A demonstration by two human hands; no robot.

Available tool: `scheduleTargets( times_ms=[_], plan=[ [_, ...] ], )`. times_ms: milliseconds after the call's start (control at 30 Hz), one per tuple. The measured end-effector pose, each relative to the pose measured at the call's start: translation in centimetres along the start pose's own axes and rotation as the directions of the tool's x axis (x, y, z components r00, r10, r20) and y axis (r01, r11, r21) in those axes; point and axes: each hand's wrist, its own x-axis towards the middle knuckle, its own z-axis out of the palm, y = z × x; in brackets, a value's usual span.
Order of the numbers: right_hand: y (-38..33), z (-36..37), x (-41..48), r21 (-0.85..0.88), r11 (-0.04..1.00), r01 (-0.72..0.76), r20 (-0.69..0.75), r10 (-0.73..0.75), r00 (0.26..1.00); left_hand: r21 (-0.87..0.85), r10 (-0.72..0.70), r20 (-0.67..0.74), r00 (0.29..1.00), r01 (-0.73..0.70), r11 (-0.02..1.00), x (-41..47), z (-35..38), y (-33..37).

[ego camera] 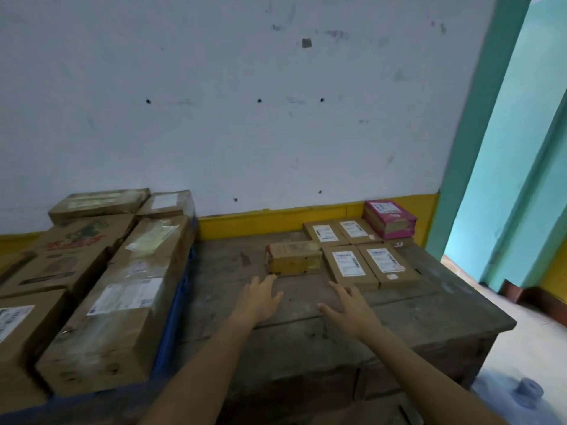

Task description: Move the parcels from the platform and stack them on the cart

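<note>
**A:** What could go wrong from here?

**B:** Mostly the grab. Both hands are empty and spread. The left hand (260,297) reaches with straight fingers, its tips right at the near left corner of the yellow box (294,258) (touching or just short, I cannot tell). The right hand (349,308) hovers flat with fingers apart, near the box's front right and just before the flat parcels (349,263).

**A:** So the box is the one to lift?

**B:** I judge so. It lies on the platform (291,338), straight ahead of both hands, between them and the wall. If only the left tips catch that corner, the box may swivel into the flat parcel just beside its right end and shove that block askew.

**A:** And the carry?

**B:** The cart (174,308) stands close against the platform's left side, loaded with cartons (122,302). Their tops look uneven (some sit higher than others), so a small box set across a step could tilt or slide off. A loose two-handed hold might also let it slip on the swing leftward.

**A:** What else waits?

**B:** The four flat parcels, and a pink box (389,218) in the far right corner by the wall, well apart from both hands.
</note>
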Motion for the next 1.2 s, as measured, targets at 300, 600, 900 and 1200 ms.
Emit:
scheduleTargets(
  times_ms=[300,600,900,1200],
  plan=[
    [2.6,0.6,7.1,0.075,0.997,-0.036,0.041,0.033,0.999,-0.042,-0.084,0.019,0.996,0.085,0.995,9.3,1.9,0.0],
    [2.7,0.9,19.2,0.12,0.99,-0.079,0.032,0.076,0.997,-0.108,-0.145,0.019,0.989,0.146,0.983,22.0,2.0,-1.9],
    [4.5,2.4,28.8,0.15,0.965,-0.213,0.076,0.204,0.976,-0.32,-0.106,0.135,0.985,0.145,0.936,29.5,4.2,-4.8],
    [3.8,3.4,30.8,-0.043,0.978,-0.203,0.07,0.206,0.976,-0.481,-0.153,0.187,0.97,0.226,0.847,28.8,4.0,-4.1]
  ],
)
